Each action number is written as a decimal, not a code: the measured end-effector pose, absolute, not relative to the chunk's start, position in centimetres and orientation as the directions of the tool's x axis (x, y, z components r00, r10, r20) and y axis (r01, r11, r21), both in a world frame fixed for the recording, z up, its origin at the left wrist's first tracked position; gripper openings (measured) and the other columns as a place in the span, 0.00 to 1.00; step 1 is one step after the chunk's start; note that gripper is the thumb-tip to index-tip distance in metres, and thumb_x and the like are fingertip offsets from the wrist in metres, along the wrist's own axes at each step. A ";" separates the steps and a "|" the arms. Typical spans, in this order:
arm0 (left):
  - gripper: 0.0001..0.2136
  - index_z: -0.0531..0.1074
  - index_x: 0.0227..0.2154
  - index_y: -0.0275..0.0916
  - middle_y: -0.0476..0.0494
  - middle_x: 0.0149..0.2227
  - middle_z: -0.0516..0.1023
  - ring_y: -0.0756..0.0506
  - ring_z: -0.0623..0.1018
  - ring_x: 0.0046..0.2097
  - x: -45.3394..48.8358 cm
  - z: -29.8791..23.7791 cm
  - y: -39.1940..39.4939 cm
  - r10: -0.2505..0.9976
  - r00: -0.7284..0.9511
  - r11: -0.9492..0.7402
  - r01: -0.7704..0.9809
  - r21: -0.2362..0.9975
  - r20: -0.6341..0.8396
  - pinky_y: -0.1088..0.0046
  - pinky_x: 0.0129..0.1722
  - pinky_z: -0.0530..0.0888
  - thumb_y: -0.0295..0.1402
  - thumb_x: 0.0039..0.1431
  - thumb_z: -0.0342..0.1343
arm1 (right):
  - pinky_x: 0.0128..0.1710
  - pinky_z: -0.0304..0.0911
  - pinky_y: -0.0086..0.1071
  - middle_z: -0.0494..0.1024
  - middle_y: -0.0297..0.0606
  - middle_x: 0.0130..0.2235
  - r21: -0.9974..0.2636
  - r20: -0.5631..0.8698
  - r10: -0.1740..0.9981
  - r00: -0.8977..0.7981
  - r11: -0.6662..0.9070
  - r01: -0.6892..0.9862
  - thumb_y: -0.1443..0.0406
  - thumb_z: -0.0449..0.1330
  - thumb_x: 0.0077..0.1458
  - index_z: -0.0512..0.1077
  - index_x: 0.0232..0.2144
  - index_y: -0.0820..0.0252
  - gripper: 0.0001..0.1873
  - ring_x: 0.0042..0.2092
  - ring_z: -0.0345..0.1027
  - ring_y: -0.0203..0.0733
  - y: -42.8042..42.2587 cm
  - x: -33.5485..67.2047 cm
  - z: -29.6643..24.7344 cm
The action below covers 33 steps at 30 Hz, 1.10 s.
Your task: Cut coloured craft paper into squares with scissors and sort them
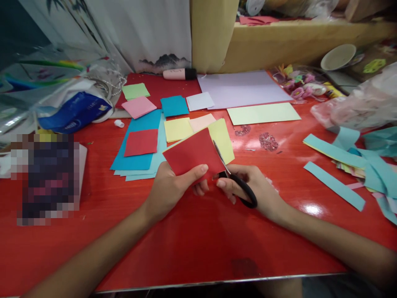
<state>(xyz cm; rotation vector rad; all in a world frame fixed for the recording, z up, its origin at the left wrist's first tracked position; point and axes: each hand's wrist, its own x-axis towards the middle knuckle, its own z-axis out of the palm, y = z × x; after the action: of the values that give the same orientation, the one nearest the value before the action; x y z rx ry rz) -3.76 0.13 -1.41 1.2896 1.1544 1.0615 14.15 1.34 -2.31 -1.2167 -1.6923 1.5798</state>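
Over the middle of the red counter (186, 248), you have a red paper (192, 151) raised and tilted; yellow paper (223, 142) shows along its upper edge and beyond the scissors. Left hand (169, 186): grip pinched on the red paper, thumb on its face. Right hand (260, 190): grip closed around the black handles of the scissors (246, 189), blades at the paper's right edge. Whether the blades meet, cannot tell.

Just beyond your left hand, a red square (141, 142) lies on blue sheets (136, 163). Farther back: a pink square (139, 106), a blue square (174, 106) and a lilac sheet (245, 89). Well to your right, light-blue strips (335, 186) lie, some heaped.
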 end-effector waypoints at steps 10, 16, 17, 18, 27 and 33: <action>0.15 0.70 0.16 0.35 0.48 0.18 0.73 0.51 0.72 0.19 -3.7 -1.5 0.1 0.989 0.145 0.029 0.083 0.996 -0.041 0.77 0.21 0.72 0.35 0.56 0.55 | 0.18 0.49 0.26 0.62 0.28 0.15 -0.950 -0.243 0.871 -0.427 -0.124 0.287 0.49 0.63 0.45 0.62 0.17 0.60 0.23 0.19 0.56 0.30 1.5 14.0 -2.0; 0.14 0.71 0.17 0.35 0.48 0.18 0.73 0.52 0.72 0.19 -3.7 -1.7 0.1 0.989 0.142 0.036 0.077 0.996 -0.046 0.78 0.21 0.72 0.34 0.55 0.56 | 0.17 0.48 0.26 0.62 0.28 0.15 -0.943 -0.247 0.875 -0.416 -0.119 0.310 0.49 0.63 0.44 0.61 0.16 0.60 0.24 0.18 0.54 0.28 1.7 14.0 -2.1; 0.14 0.71 0.17 0.35 0.49 0.18 0.73 0.52 0.72 0.19 -3.7 -1.7 0.1 0.988 0.145 0.033 0.068 0.997 -0.043 0.78 0.21 0.72 0.34 0.55 0.56 | 0.17 0.48 0.26 0.63 0.29 0.15 -0.944 -0.251 0.873 -0.418 -0.125 0.306 0.49 0.63 0.44 0.62 0.16 0.60 0.24 0.18 0.55 0.29 1.8 14.0 -2.0; 0.14 0.71 0.17 0.35 0.49 0.18 0.73 0.52 0.72 0.19 -3.7 -1.7 0.1 0.988 0.151 0.032 0.061 0.998 -0.041 0.78 0.21 0.72 0.34 0.56 0.56 | 0.17 0.49 0.26 0.63 0.29 0.15 -0.945 -0.254 0.872 -0.418 -0.131 0.301 0.48 0.63 0.43 0.62 0.16 0.60 0.24 0.18 0.56 0.29 1.8 13.9 -1.9; 0.13 0.71 0.18 0.34 0.49 0.18 0.73 0.52 0.72 0.20 -3.6 -1.8 0.1 0.984 0.173 0.026 0.044 0.999 -0.034 0.78 0.21 0.72 0.33 0.56 0.56 | 0.16 0.47 0.25 0.61 0.28 0.14 -0.947 -0.242 0.885 -0.397 -0.127 0.294 0.49 0.63 0.44 0.60 0.15 0.60 0.24 0.17 0.54 0.28 1.8 13.7 -1.7; 0.13 0.70 0.17 0.34 0.50 0.17 0.72 0.52 0.72 0.19 -3.5 -1.8 0.2 0.983 0.184 0.024 0.028 0.999 -0.028 0.78 0.20 0.72 0.32 0.56 0.56 | 0.15 0.46 0.25 0.61 0.27 0.14 -0.942 -0.249 0.877 -0.410 -0.123 0.311 0.49 0.63 0.44 0.59 0.14 0.60 0.25 0.16 0.54 0.27 1.9 13.6 -1.4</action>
<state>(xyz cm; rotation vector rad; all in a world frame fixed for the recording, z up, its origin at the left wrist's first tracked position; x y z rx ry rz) -3.49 0.19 -1.84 1.2905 1.1019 1.0408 13.56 1.94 -1.40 -1.3182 -1.6752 1.5602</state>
